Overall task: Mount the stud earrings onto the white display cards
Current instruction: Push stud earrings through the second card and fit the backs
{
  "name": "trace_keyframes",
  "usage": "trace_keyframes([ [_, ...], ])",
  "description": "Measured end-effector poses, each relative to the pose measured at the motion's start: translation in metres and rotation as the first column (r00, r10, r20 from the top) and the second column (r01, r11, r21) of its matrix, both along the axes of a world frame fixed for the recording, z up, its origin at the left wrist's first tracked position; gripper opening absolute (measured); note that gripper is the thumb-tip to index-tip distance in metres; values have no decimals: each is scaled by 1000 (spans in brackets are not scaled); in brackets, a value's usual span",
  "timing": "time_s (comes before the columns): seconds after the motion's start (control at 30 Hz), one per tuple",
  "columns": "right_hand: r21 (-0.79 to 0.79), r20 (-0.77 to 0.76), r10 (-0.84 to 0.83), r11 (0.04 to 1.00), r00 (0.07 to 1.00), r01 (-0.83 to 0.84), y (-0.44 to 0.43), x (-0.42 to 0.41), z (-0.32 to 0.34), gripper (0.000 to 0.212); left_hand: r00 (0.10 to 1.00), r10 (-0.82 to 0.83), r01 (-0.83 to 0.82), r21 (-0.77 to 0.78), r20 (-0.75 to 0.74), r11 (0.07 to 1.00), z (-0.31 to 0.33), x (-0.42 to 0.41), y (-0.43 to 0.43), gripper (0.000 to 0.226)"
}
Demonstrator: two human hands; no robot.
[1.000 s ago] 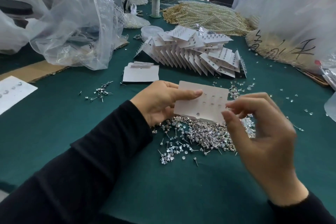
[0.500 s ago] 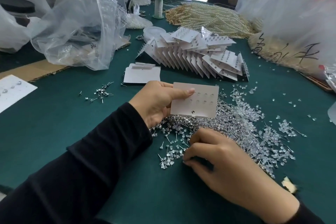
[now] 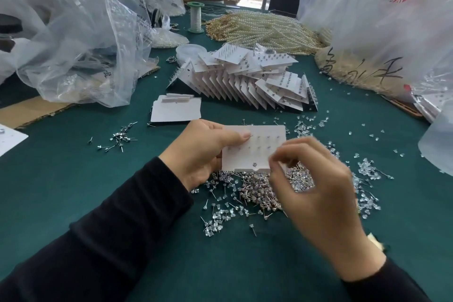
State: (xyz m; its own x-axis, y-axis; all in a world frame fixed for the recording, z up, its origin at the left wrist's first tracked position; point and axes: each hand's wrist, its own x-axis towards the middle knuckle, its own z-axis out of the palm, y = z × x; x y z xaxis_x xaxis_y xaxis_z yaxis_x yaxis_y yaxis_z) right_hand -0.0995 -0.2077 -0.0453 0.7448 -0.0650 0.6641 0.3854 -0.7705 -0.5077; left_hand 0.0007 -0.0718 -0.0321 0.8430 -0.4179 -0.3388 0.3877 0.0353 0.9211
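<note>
Your left hand grips the white rectangular display card by its left edge, thumb laid across the face. It holds the card tilted toward you, just above the heap of loose silver stud earrings on the green cloth table.

Half a second ago your right hand was down in that heap. Now it is up at the card's lower right corner, with its fingertips drawn together as if pinching. Motion blur hides whether a stud sits between them, so I cannot tell.

The card carries one mounted crystal stud in its bottom row, the same as before, and the other holes look unfilled. This reads as the start of the second insertion, so most of this card is left to fill. The fanned stack of filled white cards lies well beyond it.
</note>
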Motion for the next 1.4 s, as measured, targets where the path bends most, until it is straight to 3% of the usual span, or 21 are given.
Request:
trace_keyframes([
  [0.13,28,91,-173,985,981,172,-2,9,2,4,991,-66,63,32,118,998,-5,-9,-6,13],
  [0.3,10,48,-174,985,984,174,0,12,-2,5,973,-71,60,54,218,997,-6,-16,-9,10],
  [0.47,78,-1,-116,990,993,115,1,10,-2,2,973,-34,20,62,230,998,-6,-17,-10,11],
  [0.93,138,-15,-143,980,990,144,7,12,-8,7,967,-4,-8,43,257,999,-5,-24,-12,12],
  [1.4,15,113,-245,970,963,245,16,11,-14,4,933,16,-42,63,360,997,-4,-27,-13,12],
])
